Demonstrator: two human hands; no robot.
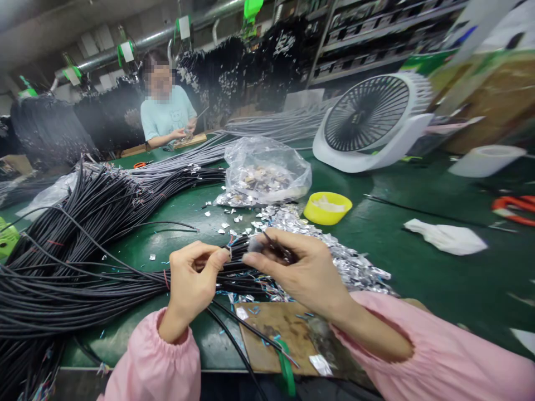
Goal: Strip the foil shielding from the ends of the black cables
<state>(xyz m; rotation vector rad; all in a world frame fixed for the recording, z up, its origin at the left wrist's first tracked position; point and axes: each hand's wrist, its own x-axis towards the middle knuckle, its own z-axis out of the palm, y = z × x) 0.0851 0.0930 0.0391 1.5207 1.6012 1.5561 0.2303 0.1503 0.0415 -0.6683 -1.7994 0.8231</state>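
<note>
My left hand (196,281) is closed, with thumb and forefinger pinching the end of a black cable (229,249); thin coloured wires stick out of that end. Just to the right of it, my right hand (298,267) is also closed, its thumb and forefinger near the wire tips. A grey patch covers a fingertip, and something dark sits inside the curled fingers, its kind unclear. Beneath both hands runs a bundle of black cables (137,284). Silver foil scraps (359,267) lie in a heap behind my right hand.
A brown board (271,348) with a green band lies at the front edge. Farther back are a clear bag of scraps (267,172), a yellow dish (328,214), a white fan (368,122) and a crumpled white cloth (445,236). A co-worker (169,114) sits across the green table (397,223).
</note>
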